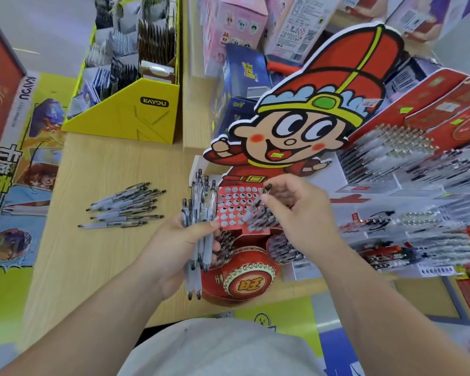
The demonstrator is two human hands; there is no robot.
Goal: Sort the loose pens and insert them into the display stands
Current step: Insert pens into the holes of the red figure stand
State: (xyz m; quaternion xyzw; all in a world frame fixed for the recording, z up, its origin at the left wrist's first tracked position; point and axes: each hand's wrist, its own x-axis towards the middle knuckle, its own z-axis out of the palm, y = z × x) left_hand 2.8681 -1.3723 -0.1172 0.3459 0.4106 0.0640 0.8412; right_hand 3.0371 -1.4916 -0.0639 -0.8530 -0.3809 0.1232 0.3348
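Left hand [174, 248] low, near middle, fingers wrapped round bunch of pens [201, 196], bunch upright, tips down. Right hand [301, 213] raised just right of it, thumb and finger pinching one pen [257, 203], tilted, over red stand [232, 203] with holes. Hands apart. Other pens [266, 222] sit in holes on right side. Loose pens [125, 208] lie on table [92, 261], left of hands.

Red display stand [232, 213] dotted with white holes, loose pens [122, 210] frosted grey with black clips, pale woodgrain worktop [92, 253], bright yellow box [136, 115] at its far edge.
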